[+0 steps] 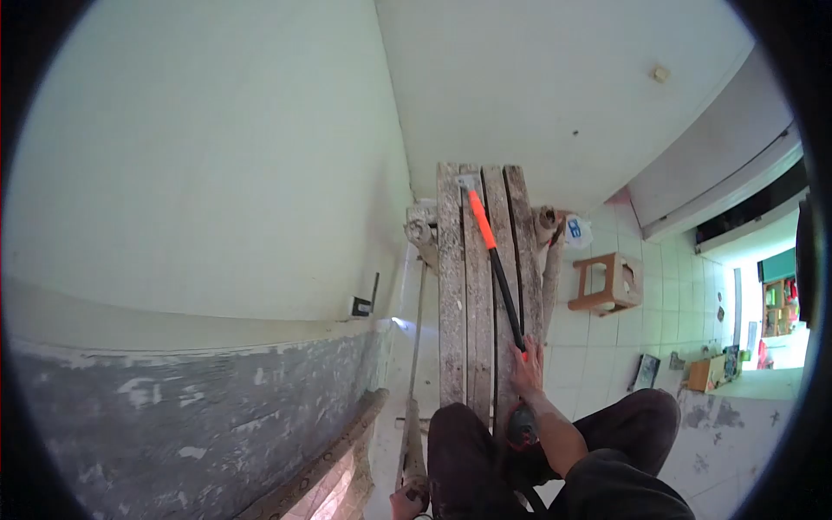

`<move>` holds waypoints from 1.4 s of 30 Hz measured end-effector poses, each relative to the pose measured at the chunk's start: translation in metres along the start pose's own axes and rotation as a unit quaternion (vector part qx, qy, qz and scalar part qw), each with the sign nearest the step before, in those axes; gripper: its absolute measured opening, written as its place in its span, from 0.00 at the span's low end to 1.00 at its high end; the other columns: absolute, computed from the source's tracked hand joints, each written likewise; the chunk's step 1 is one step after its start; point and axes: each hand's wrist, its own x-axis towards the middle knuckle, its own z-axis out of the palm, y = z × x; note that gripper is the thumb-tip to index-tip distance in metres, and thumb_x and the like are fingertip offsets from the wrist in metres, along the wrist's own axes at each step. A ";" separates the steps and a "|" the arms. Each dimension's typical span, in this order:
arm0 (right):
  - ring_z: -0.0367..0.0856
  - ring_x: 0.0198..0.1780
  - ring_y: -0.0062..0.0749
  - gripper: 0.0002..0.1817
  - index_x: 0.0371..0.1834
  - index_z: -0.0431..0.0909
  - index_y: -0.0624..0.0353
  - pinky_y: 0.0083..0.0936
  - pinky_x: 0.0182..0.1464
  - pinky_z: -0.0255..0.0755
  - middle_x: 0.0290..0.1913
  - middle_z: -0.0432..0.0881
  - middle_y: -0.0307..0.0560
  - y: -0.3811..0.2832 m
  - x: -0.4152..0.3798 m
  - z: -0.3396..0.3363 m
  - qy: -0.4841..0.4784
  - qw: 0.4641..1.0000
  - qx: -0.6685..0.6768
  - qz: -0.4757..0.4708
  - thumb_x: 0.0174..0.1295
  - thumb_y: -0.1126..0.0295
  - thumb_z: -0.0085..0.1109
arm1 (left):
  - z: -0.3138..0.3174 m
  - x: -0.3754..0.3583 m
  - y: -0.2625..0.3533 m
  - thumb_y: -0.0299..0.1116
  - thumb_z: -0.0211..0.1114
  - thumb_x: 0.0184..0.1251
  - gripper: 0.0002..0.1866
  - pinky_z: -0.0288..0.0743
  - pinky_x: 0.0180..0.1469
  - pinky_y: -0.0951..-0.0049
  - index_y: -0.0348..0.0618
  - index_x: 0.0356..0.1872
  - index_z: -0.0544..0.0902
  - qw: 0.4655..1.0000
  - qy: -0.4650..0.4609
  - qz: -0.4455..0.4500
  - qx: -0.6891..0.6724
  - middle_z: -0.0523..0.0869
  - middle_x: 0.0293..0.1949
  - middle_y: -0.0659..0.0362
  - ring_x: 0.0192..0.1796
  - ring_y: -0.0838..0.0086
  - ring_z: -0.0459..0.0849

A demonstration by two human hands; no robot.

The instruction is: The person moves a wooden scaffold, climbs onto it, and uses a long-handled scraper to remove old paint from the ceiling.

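A long-handled scraper (494,251) with an orange and black handle lies lengthwise along a weathered plank bench (451,295). Its metal blade points to the far end. My right hand (526,373) is at the near orange end of the handle, fingers closed around it. Below that wrist, a dark rounded object with red edging (523,426) sits between my legs, partly covered by my forearm. Down at the bottom edge, my left hand (406,503) is wrapped around the end of a wooden pole (413,451) beside the bench; the frame cuts off part of this hand.
A tan plastic stool (608,284) stands on the tiled floor to the right, near a white plastic bag (577,231). The left wall (217,407) has a grey, patchy lower band with a socket box (360,307) above. A cardboard box (706,374) is farther right.
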 end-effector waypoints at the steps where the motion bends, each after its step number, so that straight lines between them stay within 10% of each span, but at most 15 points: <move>1: 0.56 0.76 0.58 0.24 0.65 0.71 0.51 0.59 0.76 0.44 0.71 0.62 0.65 -0.003 -0.001 -0.002 0.002 1.000 0.000 -0.003 0.63 0.76 0.50 | -0.001 -0.002 -0.002 0.39 0.60 0.66 0.13 0.73 0.28 0.72 0.41 0.38 0.86 1.000 -0.012 -0.017 0.021 0.83 0.24 0.58 0.24 0.76 0.78; 5: 0.62 0.72 0.59 0.23 0.61 0.73 0.52 0.54 0.73 0.54 0.68 0.64 0.67 -0.001 0.006 0.009 0.046 0.998 -0.036 -0.017 0.60 0.77 0.52 | -0.004 -0.003 -0.023 0.43 0.62 0.65 0.16 0.73 0.29 0.70 0.44 0.43 0.89 0.998 -0.018 -0.019 0.057 0.83 0.22 0.57 0.23 0.75 0.78; 7: 0.72 0.64 0.60 0.24 0.58 0.72 0.54 0.48 0.66 0.68 0.64 0.69 0.66 -0.008 0.014 -0.011 -0.085 0.979 0.084 0.163 0.55 0.76 0.56 | -0.005 0.002 -0.015 0.45 0.63 0.65 0.17 0.73 0.28 0.70 0.44 0.43 0.89 0.998 -0.013 0.008 0.055 0.82 0.21 0.57 0.22 0.74 0.78; 14: 0.81 0.54 0.59 0.21 0.53 0.82 0.54 0.46 0.57 0.77 0.52 0.81 0.61 -0.053 0.082 -0.139 -0.234 0.945 -0.073 0.218 0.53 0.71 0.58 | 0.006 0.023 -0.058 0.45 0.62 0.67 0.18 0.70 0.24 0.69 0.39 0.36 0.89 0.996 0.036 0.054 0.068 0.80 0.18 0.59 0.20 0.74 0.75; 17: 0.82 0.55 0.55 0.16 0.43 0.86 0.58 0.44 0.56 0.77 0.49 0.84 0.60 -0.035 0.117 -0.183 -0.332 0.923 -0.155 0.120 0.52 0.66 0.59 | 0.002 0.010 -0.036 0.35 0.60 0.69 0.14 0.65 0.21 0.73 0.33 0.44 0.79 0.999 -0.017 0.003 0.046 0.79 0.22 0.59 0.22 0.77 0.73; 19: 0.83 0.54 0.54 0.18 0.45 0.85 0.58 0.43 0.56 0.77 0.47 0.85 0.59 -0.008 0.133 -0.197 -0.388 0.894 -0.213 0.072 0.51 0.66 0.60 | 0.006 0.006 -0.010 0.40 0.65 0.67 0.20 0.66 0.20 0.76 0.33 0.50 0.80 0.970 -0.047 -0.219 0.098 0.82 0.25 0.59 0.21 0.78 0.74; 25: 0.82 0.50 0.55 0.21 0.53 0.80 0.48 0.46 0.55 0.76 0.45 0.82 0.61 -0.043 0.107 -0.300 -0.335 0.929 -0.158 -0.014 0.52 0.69 0.56 | 0.011 0.021 -0.041 0.33 0.65 0.53 0.12 0.79 0.35 0.64 0.36 0.36 0.84 0.987 -0.018 -0.053 0.151 0.87 0.30 0.47 0.32 0.59 0.87; 36: 0.83 0.47 0.62 0.39 0.73 0.57 0.47 0.54 0.54 0.74 0.44 0.84 0.64 -0.120 0.002 -0.461 -0.355 0.925 -0.081 0.105 0.53 0.68 0.54 | -0.162 -0.082 0.240 0.40 0.66 0.65 0.15 0.78 0.41 0.71 0.38 0.44 0.82 0.962 0.247 0.111 0.040 0.87 0.36 0.57 0.36 0.71 0.84; 40: 0.84 0.40 0.56 0.26 0.61 0.73 0.62 0.46 0.42 0.77 0.37 0.84 0.62 -0.127 -0.048 -0.498 -0.257 0.964 -0.064 0.029 0.56 0.68 0.55 | -0.266 -0.184 0.421 0.38 0.63 0.69 0.14 0.76 0.52 0.69 0.37 0.47 0.82 0.941 0.296 0.084 -0.140 0.87 0.41 0.56 0.45 0.71 0.84; 42: 0.83 0.39 0.54 0.23 0.60 0.74 0.66 0.42 0.38 0.76 0.38 0.83 0.61 -0.152 -0.060 -0.538 -0.301 0.951 -0.070 0.023 0.59 0.71 0.53 | -0.326 -0.282 0.560 0.37 0.62 0.70 0.14 0.77 0.48 0.70 0.37 0.48 0.82 0.884 0.446 0.137 0.023 0.87 0.43 0.54 0.44 0.71 0.84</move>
